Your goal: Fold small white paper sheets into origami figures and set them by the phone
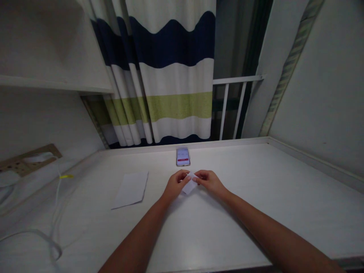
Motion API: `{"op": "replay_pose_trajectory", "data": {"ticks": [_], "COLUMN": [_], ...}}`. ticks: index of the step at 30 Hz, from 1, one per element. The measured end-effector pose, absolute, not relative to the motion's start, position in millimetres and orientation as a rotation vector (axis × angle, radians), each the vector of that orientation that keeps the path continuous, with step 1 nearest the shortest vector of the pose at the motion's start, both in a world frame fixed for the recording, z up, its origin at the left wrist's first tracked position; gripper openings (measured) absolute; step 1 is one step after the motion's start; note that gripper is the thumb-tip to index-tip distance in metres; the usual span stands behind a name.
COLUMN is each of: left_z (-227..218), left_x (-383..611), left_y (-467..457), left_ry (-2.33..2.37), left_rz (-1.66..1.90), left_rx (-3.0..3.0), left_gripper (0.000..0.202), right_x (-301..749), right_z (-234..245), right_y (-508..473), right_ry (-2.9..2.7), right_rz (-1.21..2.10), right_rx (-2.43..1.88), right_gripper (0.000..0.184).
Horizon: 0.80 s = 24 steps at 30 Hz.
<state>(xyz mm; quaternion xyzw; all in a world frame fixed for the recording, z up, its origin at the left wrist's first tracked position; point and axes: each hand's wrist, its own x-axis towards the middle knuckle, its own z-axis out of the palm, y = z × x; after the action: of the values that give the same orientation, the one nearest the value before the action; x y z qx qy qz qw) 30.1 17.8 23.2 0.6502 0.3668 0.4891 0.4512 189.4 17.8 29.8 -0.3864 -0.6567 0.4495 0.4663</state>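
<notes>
A small piece of folded white paper (188, 187) is held between my two hands, just above the white tabletop (182, 235). My left hand (175, 185) pinches its left edge with thumb and fingers. On the other side, my right hand (209, 181) grips the upper right edge, its thumb close to the left thumb. The paper looks diamond-shaped, with one corner pointing down toward me; its upper part is partly hidden by my fingers. Beyond my hands lies a phone (182, 156) with its screen lit.
Left of my hands lies a stack of white paper sheets (131, 190). A white cable (55, 204) with a yellow tie (66, 176) runs down from a wall socket (31, 159). A striped curtain (176, 79) and a white railing (239, 80) stand behind the table.
</notes>
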Motion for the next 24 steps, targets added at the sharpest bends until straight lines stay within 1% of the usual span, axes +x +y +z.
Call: {"op": "replay_pose_trajectory", "data": {"ticks": [12, 24], "left_z": [30, 33], "left_x": [38, 38], "left_y": [9, 6], "left_ry": [0.877, 0.904], "left_rz": [1.406, 1.376], "left_rx": [1.442, 1.418], "left_gripper": [0.02, 0.022], "right_x": [188, 188], "right_z": [35, 37], "right_y": [13, 13], "right_ry": [-1.411, -1.39], "right_rz": [1.089, 1.082], "right_rx": [-0.891, -0.889], "right_gripper": [0.025, 0.022]}}
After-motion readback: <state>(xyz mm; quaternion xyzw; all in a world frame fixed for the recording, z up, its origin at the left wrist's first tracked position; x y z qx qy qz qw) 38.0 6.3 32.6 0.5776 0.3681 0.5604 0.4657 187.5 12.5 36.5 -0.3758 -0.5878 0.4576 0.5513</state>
